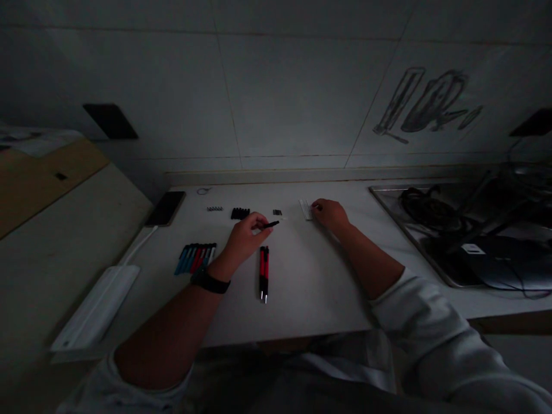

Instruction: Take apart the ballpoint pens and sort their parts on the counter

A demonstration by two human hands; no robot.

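My left hand point(249, 233) pinches a short black pen part point(271, 224), which points to the right above the counter. My right hand point(330, 214) is at the right end of a row of thin white pen refills point(305, 209), its fingers curled together; whatever is between the fingertips is hidden. Two red and black pens point(264, 270) lie side by side below my left hand. Beside that hand's knuckles is a row of black pen parts point(240, 213). Small springs point(214, 209) lie farther left, and small dark pieces point(277, 212) sit between the hands. Blue, red and white pen barrels point(195, 257) line up left of my wrist.
A phone point(166, 208) and a white power strip point(97, 307) with a cable lie at the left. A small ring point(203, 190) is near the wall. On the right, a metal-edged sink or tray point(383, 210) holds dark items and cables. The white counter point(310, 299) ends in front of me.
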